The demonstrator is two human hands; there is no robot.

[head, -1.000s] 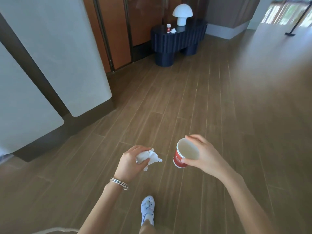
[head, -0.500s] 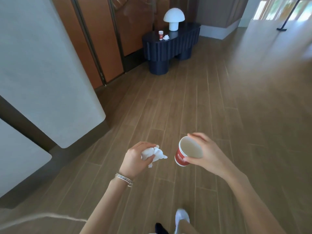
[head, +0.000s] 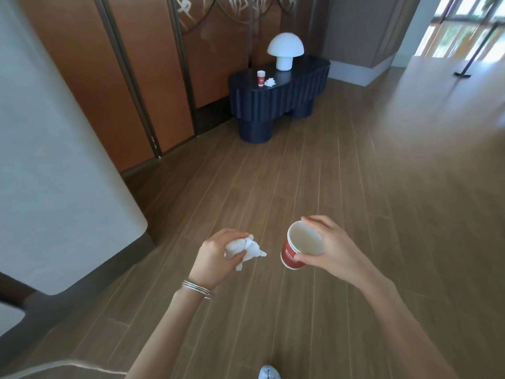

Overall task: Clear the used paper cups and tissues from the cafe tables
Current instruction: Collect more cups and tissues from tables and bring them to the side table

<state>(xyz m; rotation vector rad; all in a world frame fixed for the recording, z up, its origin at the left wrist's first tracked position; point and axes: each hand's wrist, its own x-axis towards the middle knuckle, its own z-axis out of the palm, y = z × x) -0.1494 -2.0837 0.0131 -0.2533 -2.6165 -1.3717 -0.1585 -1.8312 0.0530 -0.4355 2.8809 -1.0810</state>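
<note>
- Closer now than before: dark side table (head: 297, 86), with a second cup (head: 261, 77) and tissue (head: 270, 82) on top.
- Left hand (head: 216, 258) fingers closed around crumpled tissue (head: 247, 248).
- Right hand (head: 332, 247) fingers pinch red paper cup (head: 297, 248) at its rim, over the floor.

Dark blue fluted counter (head: 281, 105) on wood-plank floor (head: 382, 214); on top: white mushroom lamp (head: 285, 51), upright red paper cup (head: 261, 78), crumpled white tissue (head: 270, 82) just beside cup.
</note>
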